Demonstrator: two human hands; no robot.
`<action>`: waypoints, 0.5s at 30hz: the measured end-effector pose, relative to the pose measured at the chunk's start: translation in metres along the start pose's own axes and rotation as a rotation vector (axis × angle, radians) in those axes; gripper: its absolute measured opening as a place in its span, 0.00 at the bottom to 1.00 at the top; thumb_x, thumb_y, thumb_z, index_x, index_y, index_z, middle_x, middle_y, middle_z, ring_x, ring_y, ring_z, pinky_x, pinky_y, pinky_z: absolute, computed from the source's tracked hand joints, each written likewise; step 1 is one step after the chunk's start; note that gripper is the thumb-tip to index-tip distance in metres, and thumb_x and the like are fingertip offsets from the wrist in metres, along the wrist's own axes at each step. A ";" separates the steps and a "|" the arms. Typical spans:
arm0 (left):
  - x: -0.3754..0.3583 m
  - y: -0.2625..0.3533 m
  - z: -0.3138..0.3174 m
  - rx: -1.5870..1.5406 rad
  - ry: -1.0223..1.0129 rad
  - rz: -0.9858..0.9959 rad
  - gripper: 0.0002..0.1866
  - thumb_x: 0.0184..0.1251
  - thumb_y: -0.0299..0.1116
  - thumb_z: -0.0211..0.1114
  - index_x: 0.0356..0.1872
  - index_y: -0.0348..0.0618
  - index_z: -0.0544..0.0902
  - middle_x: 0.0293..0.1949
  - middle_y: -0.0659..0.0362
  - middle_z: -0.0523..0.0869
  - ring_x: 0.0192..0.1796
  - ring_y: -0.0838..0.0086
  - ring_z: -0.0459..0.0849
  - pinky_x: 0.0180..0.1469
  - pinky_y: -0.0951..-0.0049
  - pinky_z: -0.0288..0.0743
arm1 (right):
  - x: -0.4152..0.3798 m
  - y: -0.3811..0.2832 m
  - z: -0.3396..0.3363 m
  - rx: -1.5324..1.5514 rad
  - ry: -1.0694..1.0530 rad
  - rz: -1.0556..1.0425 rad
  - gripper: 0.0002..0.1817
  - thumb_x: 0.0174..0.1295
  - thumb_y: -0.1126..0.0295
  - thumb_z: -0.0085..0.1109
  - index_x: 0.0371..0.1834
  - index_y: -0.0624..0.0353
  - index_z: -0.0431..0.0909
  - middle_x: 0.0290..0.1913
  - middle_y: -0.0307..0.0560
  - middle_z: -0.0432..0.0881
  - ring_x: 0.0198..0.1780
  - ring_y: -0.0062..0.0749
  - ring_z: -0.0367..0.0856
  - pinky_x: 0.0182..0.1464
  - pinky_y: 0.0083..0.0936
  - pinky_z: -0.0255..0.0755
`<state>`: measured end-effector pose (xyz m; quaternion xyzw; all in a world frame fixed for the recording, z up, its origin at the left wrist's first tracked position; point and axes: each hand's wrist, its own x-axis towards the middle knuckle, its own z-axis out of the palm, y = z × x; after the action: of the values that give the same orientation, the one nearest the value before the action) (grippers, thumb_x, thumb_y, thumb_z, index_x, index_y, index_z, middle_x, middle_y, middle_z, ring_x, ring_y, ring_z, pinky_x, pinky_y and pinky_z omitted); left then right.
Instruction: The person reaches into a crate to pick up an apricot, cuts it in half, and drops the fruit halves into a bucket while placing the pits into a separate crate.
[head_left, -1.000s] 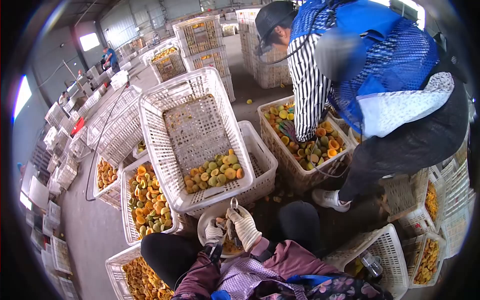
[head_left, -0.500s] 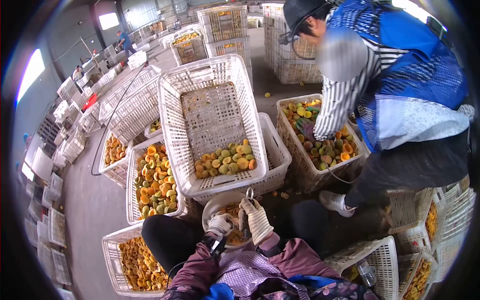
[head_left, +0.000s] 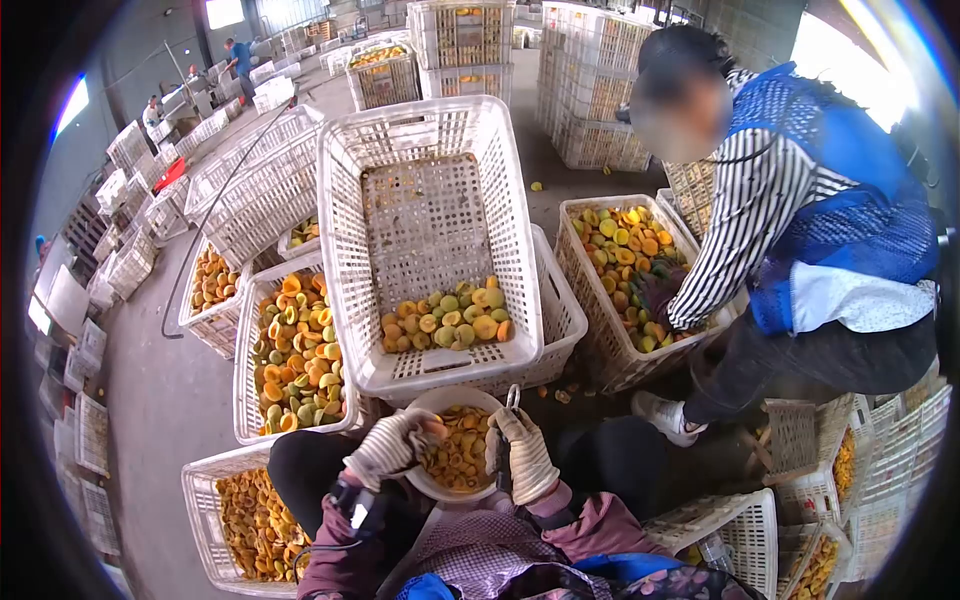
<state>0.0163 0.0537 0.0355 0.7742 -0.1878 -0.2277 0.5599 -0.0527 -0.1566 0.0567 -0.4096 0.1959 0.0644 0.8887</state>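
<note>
A white bowl [head_left: 422, 482] full of orange-brown fruit pieces [head_left: 462, 450] sits between my knees. Over its left rim is my left hand [head_left: 385, 447], in a striped glove, its fingers closed around an orange fruit piece [head_left: 434, 429]. My right hand [head_left: 525, 455], gloved as well, grips a small tool with a metal loop [head_left: 513, 396] at the bowl's right rim. The tool's lower part is mostly covered by my fingers. Directly beyond the bowl, a tilted white crate [head_left: 335, 250] holds whole and cut yellow-green fruit [head_left: 450, 318] at its near end.
At left stand a crate of fruit halves [head_left: 295, 350] and a crate of darker pieces [head_left: 258, 525]. A co-worker [head_left: 800, 200] bends over a fruit crate [head_left: 605, 340] at right, one hand inside it. Stacked crates [head_left: 590, 85] rise behind; a tipped crate [head_left: 745, 530] lies near my right.
My left hand has moved left and up, away from my right hand, uncovering the bowl's contents. The co-worker's head and body have shifted right, and their hand has moved within the crate.
</note>
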 end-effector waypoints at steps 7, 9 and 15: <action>0.006 -0.005 0.018 -0.136 -0.262 0.096 0.16 0.60 0.19 0.59 0.50 0.41 0.75 0.43 0.63 0.81 0.48 0.80 0.76 0.50 0.78 0.71 | 0.024 0.042 0.007 -0.119 -0.042 -0.205 0.17 0.60 0.67 0.62 0.51 0.58 0.72 0.35 0.37 0.77 0.31 0.18 0.75 0.31 0.15 0.74; 0.003 0.000 0.020 -0.004 -0.225 0.208 0.14 0.61 0.21 0.59 0.49 0.40 0.75 0.42 0.62 0.81 0.47 0.78 0.78 0.50 0.78 0.72 | 0.041 0.056 -0.010 -0.243 -0.083 -0.144 0.26 0.56 0.73 0.64 0.58 0.59 0.67 0.46 0.40 0.75 0.44 0.22 0.74 0.45 0.18 0.73; -0.001 -0.006 0.022 -0.799 -0.192 -0.399 0.10 0.68 0.26 0.53 0.47 0.38 0.77 0.37 0.63 0.81 0.36 0.81 0.77 0.36 0.83 0.71 | 0.058 0.069 -0.024 -0.542 -0.066 -0.248 0.17 0.56 0.63 0.63 0.43 0.63 0.76 0.38 0.47 0.81 0.39 0.33 0.77 0.44 0.27 0.70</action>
<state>0.0031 0.0389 0.0240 0.4940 0.0166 -0.4563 0.7399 -0.0257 -0.1318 -0.0293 -0.6503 0.0910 0.0184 0.7540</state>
